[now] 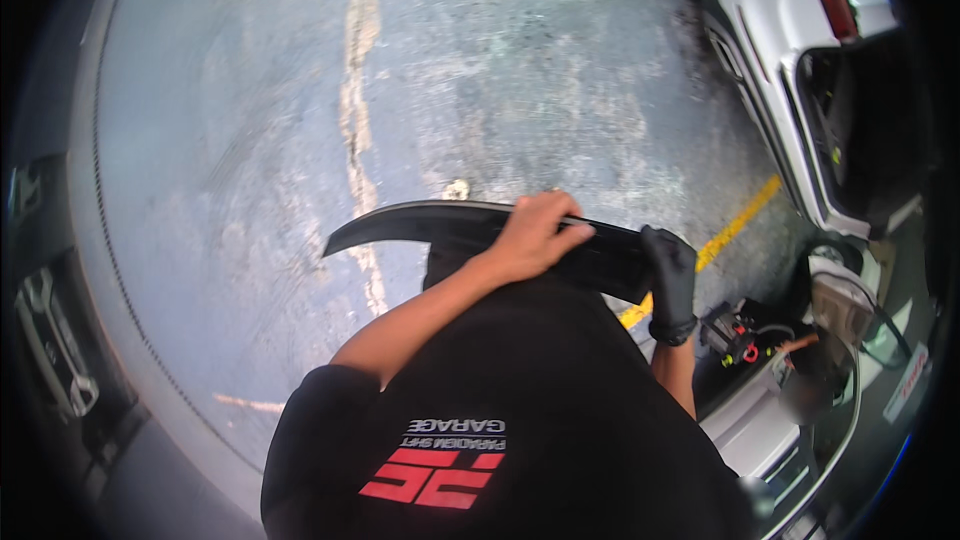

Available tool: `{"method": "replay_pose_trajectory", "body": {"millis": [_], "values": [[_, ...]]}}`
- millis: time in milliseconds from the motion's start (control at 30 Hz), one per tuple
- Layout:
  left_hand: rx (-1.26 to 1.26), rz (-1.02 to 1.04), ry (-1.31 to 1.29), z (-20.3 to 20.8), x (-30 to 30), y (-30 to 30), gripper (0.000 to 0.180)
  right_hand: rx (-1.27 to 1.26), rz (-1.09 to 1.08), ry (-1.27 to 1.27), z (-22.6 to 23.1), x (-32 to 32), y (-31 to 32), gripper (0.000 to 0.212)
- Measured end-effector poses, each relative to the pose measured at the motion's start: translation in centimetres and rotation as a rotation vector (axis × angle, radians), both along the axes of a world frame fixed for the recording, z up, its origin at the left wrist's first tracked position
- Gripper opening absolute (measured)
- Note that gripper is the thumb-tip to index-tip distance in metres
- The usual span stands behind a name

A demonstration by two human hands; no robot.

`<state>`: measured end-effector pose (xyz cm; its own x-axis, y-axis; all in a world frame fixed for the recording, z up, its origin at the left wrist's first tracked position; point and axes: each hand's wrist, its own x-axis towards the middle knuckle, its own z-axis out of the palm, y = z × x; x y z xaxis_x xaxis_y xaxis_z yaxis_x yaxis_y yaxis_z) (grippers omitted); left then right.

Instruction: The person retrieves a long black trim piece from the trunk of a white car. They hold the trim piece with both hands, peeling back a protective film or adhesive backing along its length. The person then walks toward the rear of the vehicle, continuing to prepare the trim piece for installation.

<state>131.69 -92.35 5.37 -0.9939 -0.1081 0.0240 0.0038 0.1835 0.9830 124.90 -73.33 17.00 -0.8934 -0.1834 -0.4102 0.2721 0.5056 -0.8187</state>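
Observation:
A long, curved black panel [465, 224] with a glossy surface lies across the front of my body, its narrow end tapering off to the left. It looks like a piece of car trim, but its exact kind does not show. My bare left hand [537, 235] is closed over the panel's upper edge near the middle, thumb and fingers on it. At the broad right end, my right hand [668, 275], in a black glove, grips the edge. Part of the panel's lower side is hidden by my left forearm and black shirt.
A white car [770, 0] with a red tail light and an opened dark rear stands at the right. A yellow line [738, 225] crosses the worn grey floor [560, 70]. Tools or parts [742, 335] and another person [805, 395] are at lower right. Another vehicle [58, 340] is far left.

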Motion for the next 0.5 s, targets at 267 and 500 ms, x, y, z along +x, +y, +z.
{"method": "replay_pose_trajectory", "body": {"millis": [267,500], "values": [[-0.004,0.053,-0.032,-1.8,0.0,0.2,0.028,0.002,-0.065,0.044,-2.1,1.2,-0.1,0.021],[0.059,-0.043,0.043,-2.4,0.1,-0.4,0.030,0.003,-0.086,-0.075,-3.5,0.3,1.8,0.024]]}}
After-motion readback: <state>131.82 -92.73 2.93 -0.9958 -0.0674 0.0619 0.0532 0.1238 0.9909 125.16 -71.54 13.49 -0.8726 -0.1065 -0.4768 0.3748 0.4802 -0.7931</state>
